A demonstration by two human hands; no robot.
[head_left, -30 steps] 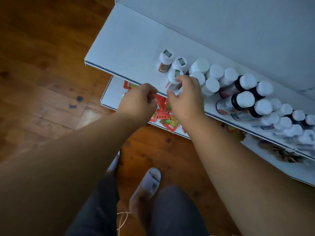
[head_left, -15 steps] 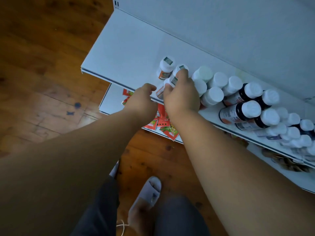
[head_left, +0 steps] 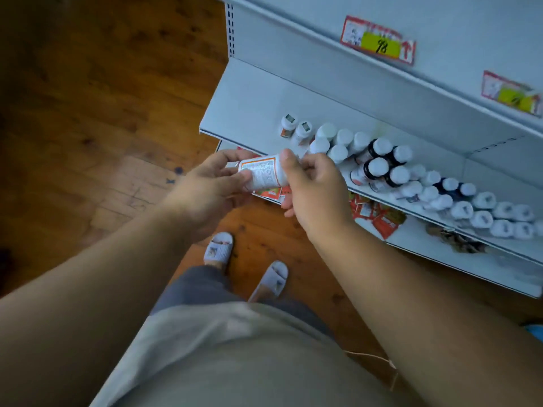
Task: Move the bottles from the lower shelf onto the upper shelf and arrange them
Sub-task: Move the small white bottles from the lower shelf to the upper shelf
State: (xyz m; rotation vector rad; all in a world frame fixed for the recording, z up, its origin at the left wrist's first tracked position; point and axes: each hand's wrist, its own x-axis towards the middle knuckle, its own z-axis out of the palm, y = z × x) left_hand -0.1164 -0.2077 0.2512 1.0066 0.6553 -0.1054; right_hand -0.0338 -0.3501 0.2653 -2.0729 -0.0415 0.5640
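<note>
A person stands on a brown wooden floor beside grey metal shelving. Both hands hold one white bottle on its side, just in front of the upper shelf. The left hand cups its base, fingers curled around it; the right hand pinches its cap end. Rows of white-capped bottles stand on the upper shelf. Red packets lie on the lower shelf. Price tags hang above.
</note>
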